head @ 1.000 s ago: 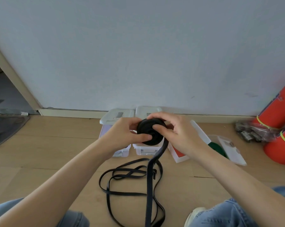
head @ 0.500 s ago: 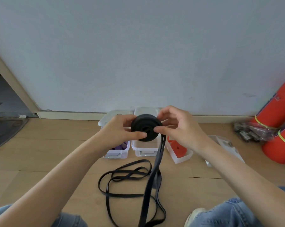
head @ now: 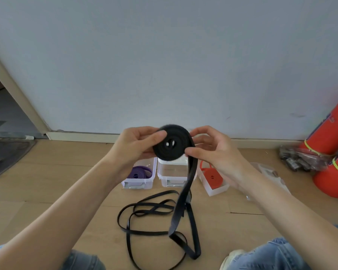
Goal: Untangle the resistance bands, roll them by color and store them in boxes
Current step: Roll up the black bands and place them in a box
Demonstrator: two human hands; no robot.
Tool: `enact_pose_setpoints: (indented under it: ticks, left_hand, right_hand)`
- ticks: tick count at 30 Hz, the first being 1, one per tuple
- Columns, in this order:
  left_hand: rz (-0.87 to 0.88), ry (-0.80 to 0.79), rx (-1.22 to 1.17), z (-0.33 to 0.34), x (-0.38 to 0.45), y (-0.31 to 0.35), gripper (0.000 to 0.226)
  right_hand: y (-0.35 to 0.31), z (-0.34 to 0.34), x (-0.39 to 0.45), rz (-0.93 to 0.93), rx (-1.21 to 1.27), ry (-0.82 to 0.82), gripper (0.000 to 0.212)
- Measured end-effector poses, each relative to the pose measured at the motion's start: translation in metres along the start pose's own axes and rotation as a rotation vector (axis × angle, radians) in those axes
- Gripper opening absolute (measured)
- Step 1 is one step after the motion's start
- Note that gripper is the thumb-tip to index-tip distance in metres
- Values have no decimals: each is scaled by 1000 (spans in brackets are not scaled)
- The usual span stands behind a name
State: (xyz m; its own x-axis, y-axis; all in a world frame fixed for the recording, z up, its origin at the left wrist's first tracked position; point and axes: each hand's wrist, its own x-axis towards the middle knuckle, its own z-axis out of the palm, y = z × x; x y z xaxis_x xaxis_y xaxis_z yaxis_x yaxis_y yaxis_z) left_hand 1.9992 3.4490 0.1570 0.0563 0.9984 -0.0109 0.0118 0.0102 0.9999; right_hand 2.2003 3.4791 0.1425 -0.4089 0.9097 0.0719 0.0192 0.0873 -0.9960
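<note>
- The black resistance band (head: 171, 142) is half wound: a flat coil held up in front of the wall, above the boxes, its round face turned toward the camera and its winding axis pointing roughly at the viewer.
- From the coil's right edge the free tail (head: 185, 191) hangs almost straight down, long axis near vertical, then spreads into loose loops on the wooden floor (head: 47, 182).
- The left hand (head: 134, 146) clasps the coil, thumb pressed on its face; the right hand (head: 212, 151) pinches the tail where it leaves the coil.
- Step in hand, as I judge it: rolling the black band. Next calls for turning the coil while feeding the tail flat and taut, watching for crossings in the loops.
- The clear middle box (head: 173, 172) looks unfilled; the left box holds a purple roll (head: 140, 171), the right one a red roll (head: 212, 178).
</note>
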Motion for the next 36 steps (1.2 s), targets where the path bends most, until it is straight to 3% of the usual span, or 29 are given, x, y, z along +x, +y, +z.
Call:
enact_pose_setpoints:
  ticks: [3,7,13,18,22,28,31,33,36]
  left_hand:
    - [-61,-21,-12,-4,1,0,31]
    - [-62,18,-68,-1,2,-5,22]
    - [-95,14,-151,6,1,-6,30]
    - [-114,-106,280,0,-1,-4,24]
    - [-125,-136,374,10,-3,-7,16]
    - [-89,17,46,3,-1,-2,18]
    - [-84,54,11,3,0,-5,16]
    - [-101,5,114,3,-1,-6,15]
    - [-95,-148,457,5,-3,-9,20]
  right_hand:
    - [2,1,0,-11,-9,58,24]
    - [1,2,-1,16,-9,15,30]
    - [2,12,-4,-4,-71,58,29]
    - [-4,2,-3,-84,-357,-4,23]
    - [-2,9,-5,-136,-504,-70,29]
    - [-3,-2,1,-27,-149,4,31]
    - [-1,-1,2,-55,-238,58,25]
    - [-1,-1,1,-81,-375,44,22]
    - [0,-2,-1,-128,-640,-56,23]
